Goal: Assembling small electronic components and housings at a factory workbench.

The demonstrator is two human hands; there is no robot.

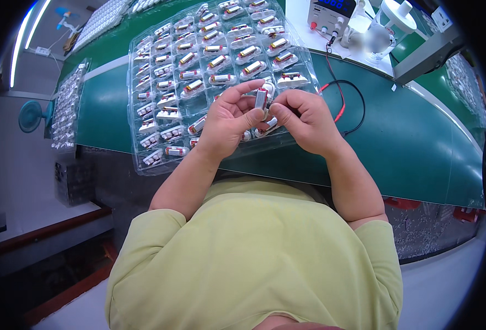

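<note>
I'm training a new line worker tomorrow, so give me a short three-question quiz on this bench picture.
1. True or false: both hands are on the same small silver cell.
2. What lies under the hands? A) a clear plastic tray of small cells B) a cardboard box C) a metal bowl
3. Fill in: the red and black wires lie on the ______ belt, to the person's right of the tray.

Key
1. True; the fingers of both meet on it above the tray's near edge.
2. A
3. green
</note>
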